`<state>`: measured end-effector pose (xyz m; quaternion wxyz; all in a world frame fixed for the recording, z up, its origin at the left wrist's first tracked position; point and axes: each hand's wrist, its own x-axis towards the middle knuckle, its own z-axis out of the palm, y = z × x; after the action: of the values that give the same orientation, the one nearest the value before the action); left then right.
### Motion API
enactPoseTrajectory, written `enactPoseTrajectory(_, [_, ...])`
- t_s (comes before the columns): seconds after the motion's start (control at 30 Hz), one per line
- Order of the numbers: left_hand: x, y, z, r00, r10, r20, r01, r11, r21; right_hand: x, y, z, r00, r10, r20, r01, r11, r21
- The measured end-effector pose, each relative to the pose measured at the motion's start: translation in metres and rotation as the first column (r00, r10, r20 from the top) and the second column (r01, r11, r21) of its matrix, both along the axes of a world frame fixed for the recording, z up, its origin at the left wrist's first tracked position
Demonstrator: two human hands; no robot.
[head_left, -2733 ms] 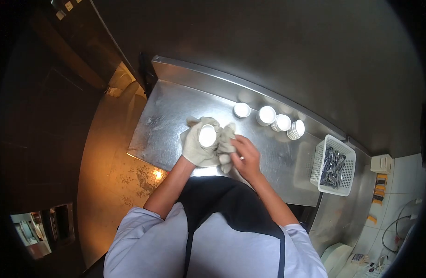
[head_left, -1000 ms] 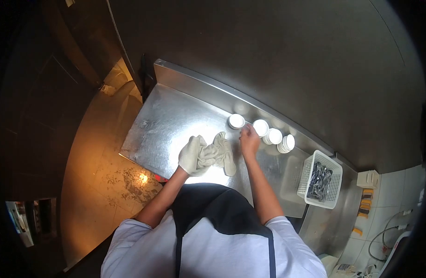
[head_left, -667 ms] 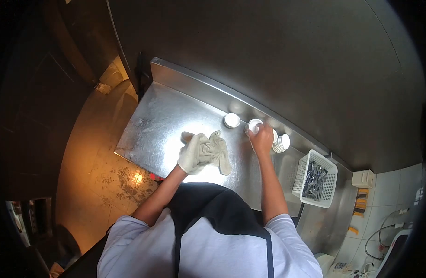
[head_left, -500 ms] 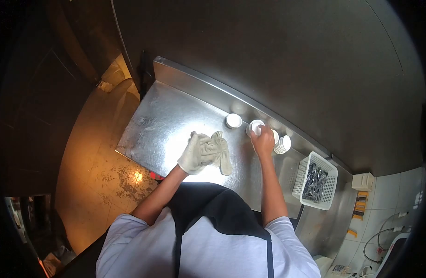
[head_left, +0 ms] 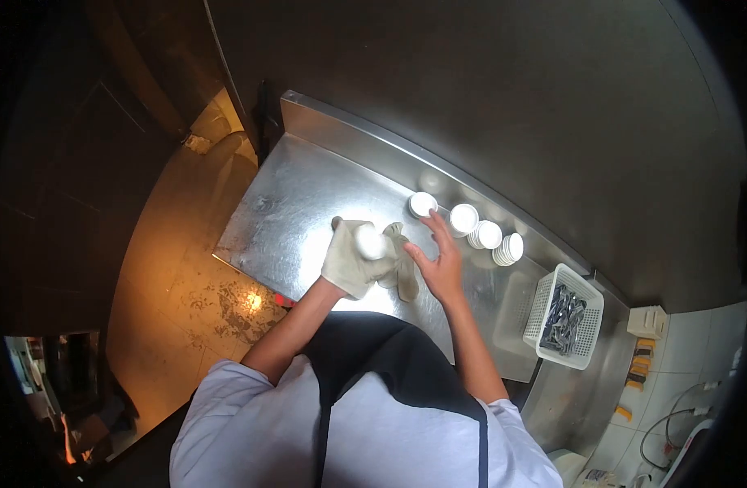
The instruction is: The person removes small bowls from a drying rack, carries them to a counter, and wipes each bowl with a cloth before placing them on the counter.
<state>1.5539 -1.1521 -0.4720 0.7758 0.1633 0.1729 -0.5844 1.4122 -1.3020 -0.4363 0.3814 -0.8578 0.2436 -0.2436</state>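
A pale glove covers my left hand, and a small white bowl rests in it. A second pale glove lies on the steel counter, just right of it. My right hand is bare, its fingers spread and holding nothing, near a short stack of white bowls. Further right along the back ledge stand more white stacks: one, another and a taller one.
A white plastic basket of dark and metallic items stands at the counter's right. Beyond it are a small pale box on the tiled wall and yellow clips. A raised steel ledge runs along the back.
My right hand has left the stacks, moved toward my left hand and opened. The white bowl now sits in my gloved left hand, and the view has shifted slightly.
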Motion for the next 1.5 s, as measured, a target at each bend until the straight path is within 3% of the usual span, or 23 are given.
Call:
enactPoseTrajectory(0.07, [0.006,0.008,-0.001,0.997,0.05,0.057,-0.047,0.997,-0.058,0.0,-0.002,-0.04,0.999,-0.038,-0.011,0.04,0.985,0.169])
enactPoseTrajectory(0.1, [0.01,0.013,-0.005,0.99,0.084,0.111,-0.073,0.992,-0.103,-0.001,0.0,-0.053,0.995,0.015,-0.098,-0.006,0.996,0.087])
enactPoseTrajectory(0.17, [0.03,0.016,-0.076,0.981,0.19,0.035,-0.171,0.936,-0.309,-0.007,0.012,-0.08,0.954,0.099,-0.283,-0.122,0.991,-0.063])
enactPoseTrajectory(0.2, [0.038,0.022,-0.081,0.983,0.184,-0.02,-0.178,0.91,-0.375,-0.014,0.019,-0.099,0.945,0.174,-0.277,-0.247,0.935,-0.256])
enactPoseTrajectory(0.3, [0.052,0.039,-0.042,0.94,0.323,0.105,-0.313,0.944,-0.103,-0.021,0.027,-0.106,0.838,0.247,-0.486,-0.408,0.876,-0.257])
enactPoseTrajectory(0.33, [0.058,0.044,-0.041,0.936,0.347,0.057,-0.34,0.934,-0.106,-0.02,0.025,-0.102,0.869,0.304,-0.391,-0.406,0.888,-0.213])
enactPoseTrajectory(0.43, [0.062,0.046,-0.021,0.947,0.31,0.087,-0.31,0.951,-0.004,-0.014,0.035,-0.07,0.954,0.259,-0.153,-0.259,0.966,0.025])
enactPoseTrajectory(0.47, [0.066,0.044,-0.042,0.913,0.301,0.275,-0.296,0.953,-0.062,-0.005,0.042,-0.047,0.965,0.261,-0.031,-0.257,0.961,0.099])
enactPoseTrajectory(0.5, [0.069,0.039,-0.081,0.846,0.286,0.451,-0.264,0.958,-0.113,0.004,0.051,-0.026,0.959,0.28,0.036,-0.282,0.957,0.075])
enactPoseTrajectory(0.57, [0.062,0.032,-0.087,0.828,0.236,0.509,-0.152,0.968,-0.202,0.022,0.062,0.002,0.938,0.303,0.167,-0.31,0.951,0.016])
enactPoseTrajectory(0.63, [0.036,0.02,-0.031,0.946,0.126,0.297,-0.029,0.951,-0.309,0.041,0.058,0.003,0.886,0.442,0.138,-0.384,0.869,-0.312])
enactPoseTrajectory(0.67, [0.022,0.013,-0.027,0.951,0.117,0.286,-0.039,0.964,-0.263,0.045,0.057,0.002,0.858,0.504,0.104,-0.406,0.787,-0.464])
enactPoseTrajectory(0.77, [0.009,0.003,0.0,0.936,0.115,0.331,-0.074,0.988,-0.133,0.047,0.051,-0.006,0.905,0.417,0.078,-0.303,0.764,-0.57])
enactPoseTrajectory(0.8, [0.003,-0.004,-0.007,0.862,0.231,0.45,-0.194,0.973,-0.128,0.049,0.056,-0.009,0.934,0.351,0.069,-0.249,0.777,-0.579])
enactPoseTrajectory(0.9, [-0.006,-0.006,-0.023,0.609,0.179,0.773,-0.353,0.934,0.061,0.046,0.063,-0.009,0.973,0.21,-0.1,-0.226,0.954,-0.196])
enactPoseTrajectory(0.97, [0.006,-0.001,-0.048,0.753,0.174,0.634,-0.129,0.985,-0.116,0.046,0.057,-0.008,0.968,0.248,-0.047,-0.246,0.968,0.045])
enactPoseTrajectory(1.03, [0.002,0.004,-0.049,0.963,0.15,0.225,-0.1,0.971,-0.219,0.039,0.06,0.007,0.948,0.309,-0.073,-0.277,0.918,0.284])
enactPoseTrajectory(1.07, [0.006,0.003,-0.053,0.956,0.115,0.269,-0.076,0.986,-0.151,0.04,0.066,-0.002,0.957,0.285,0.058,-0.29,0.949,0.122])
enactPoseTrajectory(1.17, [-0.006,0.006,-0.008,0.978,0.14,0.154,-0.124,0.986,-0.11,0.046,0.067,-0.01,0.967,0.238,0.087,-0.223,0.963,-0.148])
enactPoseTrajectory(1.2, [-0.004,0.001,-0.028,0.977,0.146,0.159,-0.121,0.981,-0.155,0.051,0.065,-0.013,0.972,0.231,0.048,-0.212,0.944,-0.252])
enactPoseTrajectory(1.33, [-0.009,-0.005,-0.036,0.876,0.159,0.456,-0.263,0.949,0.173,0.062,0.057,-0.014,0.977,0.118,-0.179,-0.169,0.937,-0.306])
enactPoseTrajectory(1.43, [0.006,-0.007,-0.037,0.779,0.034,0.626,-0.205,0.957,0.203,0.058,0.045,-0.031,0.971,0.012,-0.238,-0.103,0.922,-0.372])
enactPoseTrajectory(1.5, [0.01,-0.007,-0.039,0.77,0.162,0.617,-0.333,0.927,0.171,0.044,0.022,-0.036,0.957,-0.045,-0.287,-0.079,0.911,-0.405])
